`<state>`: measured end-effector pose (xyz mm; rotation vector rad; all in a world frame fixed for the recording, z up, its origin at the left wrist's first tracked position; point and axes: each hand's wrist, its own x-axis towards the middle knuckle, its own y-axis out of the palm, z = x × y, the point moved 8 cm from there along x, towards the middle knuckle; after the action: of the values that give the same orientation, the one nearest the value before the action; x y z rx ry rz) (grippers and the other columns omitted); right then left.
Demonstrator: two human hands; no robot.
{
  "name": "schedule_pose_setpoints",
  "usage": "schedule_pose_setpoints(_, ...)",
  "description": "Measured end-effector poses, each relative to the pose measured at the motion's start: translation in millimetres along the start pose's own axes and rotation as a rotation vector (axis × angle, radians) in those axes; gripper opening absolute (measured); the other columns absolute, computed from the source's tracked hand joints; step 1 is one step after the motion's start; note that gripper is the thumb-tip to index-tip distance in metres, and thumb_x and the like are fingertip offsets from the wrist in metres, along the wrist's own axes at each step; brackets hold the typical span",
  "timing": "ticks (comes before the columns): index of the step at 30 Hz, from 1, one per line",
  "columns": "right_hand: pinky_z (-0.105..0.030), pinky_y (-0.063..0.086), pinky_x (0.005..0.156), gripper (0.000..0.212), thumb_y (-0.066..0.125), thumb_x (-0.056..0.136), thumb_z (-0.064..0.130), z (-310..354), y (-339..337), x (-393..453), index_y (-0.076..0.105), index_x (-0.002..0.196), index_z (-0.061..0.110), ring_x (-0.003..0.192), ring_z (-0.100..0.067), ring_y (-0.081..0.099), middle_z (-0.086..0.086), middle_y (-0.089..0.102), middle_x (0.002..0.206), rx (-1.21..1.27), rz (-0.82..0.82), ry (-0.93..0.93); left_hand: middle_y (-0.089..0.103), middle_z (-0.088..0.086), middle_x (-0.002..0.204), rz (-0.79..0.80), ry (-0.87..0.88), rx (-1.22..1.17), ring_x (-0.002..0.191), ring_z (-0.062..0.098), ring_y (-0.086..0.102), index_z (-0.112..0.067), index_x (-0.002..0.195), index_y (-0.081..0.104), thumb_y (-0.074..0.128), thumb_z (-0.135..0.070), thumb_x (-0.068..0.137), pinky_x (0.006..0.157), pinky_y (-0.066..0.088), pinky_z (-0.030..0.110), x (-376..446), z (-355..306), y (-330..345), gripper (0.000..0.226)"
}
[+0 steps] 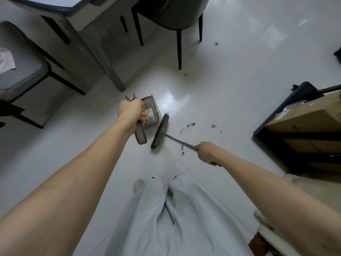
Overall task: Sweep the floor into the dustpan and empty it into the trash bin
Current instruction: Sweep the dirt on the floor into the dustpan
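Note:
My left hand [131,112] is shut on the handle of a grey dustpan [152,111] that rests on the white tile floor, its mouth facing right. My right hand [207,152] is shut on the thin metal handle of a broom. The dark broom head [160,133] lies along the dustpan's open edge. Grey dust and debris [190,125] is scattered on the tiles to the right of the broom head, with more specks [182,151] near the handle. Some debris lies inside the dustpan. No trash bin is in view.
A grey table with a thick leg [118,82] stands at the upper left, a chair [22,71] left of it and another chair [177,17] behind. A dark shelf with cardboard boxes [304,122] stands at the right. More dust bits [215,43] lie farther away.

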<state>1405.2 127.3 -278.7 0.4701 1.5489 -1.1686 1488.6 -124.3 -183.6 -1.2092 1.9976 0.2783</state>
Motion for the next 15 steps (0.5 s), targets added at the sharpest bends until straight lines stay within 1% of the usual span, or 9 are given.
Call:
schedule_pose_setpoints(1, -0.026, 0.042, 0.046, 0.046, 0.031, 0.090, -0.002, 5, 6, 4, 0.050, 0.131, 0.011, 0.052, -0.020, 0.048, -0.007, 0.048, 0.076, -0.042, -0.006, -0.014, 0.031, 0.002, 0.057, 0.006, -0.002, 0.000, 0.029, 0.006, 0.029, -0.011, 0.060, 0.032, 0.037, 0.008, 0.085, 0.038, 0.021, 0.015, -2, 1, 2, 0.032)
schedule_pose_setpoints(3, -0.030, 0.045, 0.063, 0.047, 0.034, 0.089, -0.001, 9, 26, 9, 0.051, 0.131, 0.013, 0.070, -0.022, 0.052, -0.007, 0.053, 0.091, -0.122, -0.030, -0.042, 0.031, 0.001, 0.057, 0.015, -0.008, 0.018, 0.029, 0.006, 0.028, -0.012, 0.061, 0.031, 0.037, 0.008, 0.085, 0.037, 0.021, 0.015, -5, 6, 6, 0.032)
schedule_pose_setpoints(5, -0.032, 0.046, 0.070, 0.047, 0.036, 0.089, -0.001, 1, 42, 11, 0.052, 0.129, 0.014, 0.087, -0.026, 0.055, -0.008, 0.058, 0.109, -0.175, -0.061, -0.034, 0.031, 0.000, 0.057, 0.030, -0.016, 0.053, 0.028, 0.006, 0.028, -0.014, 0.062, 0.030, 0.037, 0.008, 0.084, 0.037, 0.021, 0.014, -6, 12, 12, 0.032)
schedule_pose_setpoints(8, -0.033, 0.047, 0.076, 0.048, 0.037, 0.089, -0.001, -28, 44, 6, 0.054, 0.130, 0.018, 0.106, -0.027, 0.059, -0.007, 0.058, 0.120, -0.196, -0.088, 0.022, 0.032, 0.000, 0.051, 0.056, -0.018, 0.115, 0.027, 0.007, 0.028, -0.014, 0.062, 0.029, 0.037, 0.007, 0.082, 0.037, 0.022, 0.012, -8, 16, 24, 0.030)
schedule_pose_setpoints(10, -0.034, 0.048, 0.079, 0.047, 0.037, 0.090, 0.000, -54, 38, 2, 0.053, 0.131, 0.018, 0.109, -0.027, 0.058, -0.007, 0.058, 0.121, -0.180, -0.109, 0.070, 0.033, -0.003, 0.039, 0.078, -0.012, 0.151, 0.026, 0.008, 0.029, -0.013, 0.061, 0.029, 0.037, 0.007, 0.081, 0.037, 0.022, 0.013, -11, 18, 36, 0.030)
schedule_pose_setpoints(12, -0.033, 0.048, 0.076, 0.044, 0.037, 0.091, 0.002, -72, 31, -3, 0.053, 0.130, 0.017, 0.105, -0.026, 0.059, -0.007, 0.059, 0.118, -0.145, -0.125, 0.108, 0.031, -0.005, 0.035, 0.094, -0.003, 0.159, 0.027, 0.008, 0.028, -0.015, 0.060, 0.027, 0.037, 0.008, 0.080, 0.038, 0.022, 0.012, -15, 18, 47, 0.032)
schedule_pose_setpoints(13, -0.033, 0.047, 0.073, 0.043, 0.036, 0.092, 0.003, -79, 28, -6, 0.053, 0.129, 0.015, 0.100, -0.026, 0.059, -0.007, 0.058, 0.116, -0.116, -0.133, 0.127, 0.031, -0.004, 0.036, 0.105, 0.001, 0.160, 0.027, 0.009, 0.027, -0.015, 0.060, 0.027, 0.037, 0.008, 0.080, 0.038, 0.021, 0.012, -16, 18, 52, 0.032)
schedule_pose_setpoints(15, -0.030, 0.045, 0.066, 0.041, 0.036, 0.092, 0.004, -92, 24, -12, 0.052, 0.128, 0.014, 0.085, -0.023, 0.056, -0.007, 0.057, 0.109, -0.035, -0.118, 0.163, 0.032, -0.004, 0.036, 0.120, 0.000, 0.177, 0.027, 0.009, 0.028, -0.014, 0.059, 0.027, 0.037, 0.008, 0.080, 0.038, 0.023, 0.011, -19, 19, 61, 0.032)
